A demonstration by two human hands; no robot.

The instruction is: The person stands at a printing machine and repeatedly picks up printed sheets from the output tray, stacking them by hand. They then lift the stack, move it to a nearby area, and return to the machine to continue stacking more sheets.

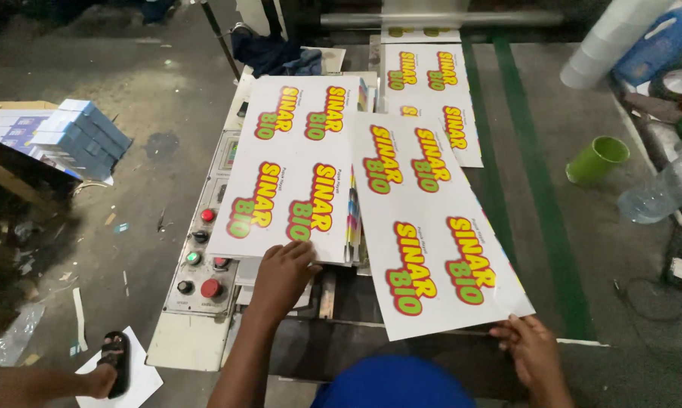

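My left hand (282, 273) rests flat on the near edge of a stack of white printed sheets (299, 166) with red, yellow and green lettering, lying on a machine table. My right hand (532, 347) pinches the near right corner of a single long printed sheet (432, 234) that overlaps the stack and slants toward me. Behind it, another printed sheet (432, 91) comes out from under a metal roller (432, 19) at the back of the machine.
A control panel (201, 257) with red, green and black buttons sits left of the stack. A green cup (596, 159), a plastic bottle (662, 189) and white rolls (609, 41) lie at the right. Blue boxes (77, 136) stand at the left. Another person's sandalled foot (111, 366) is at lower left.
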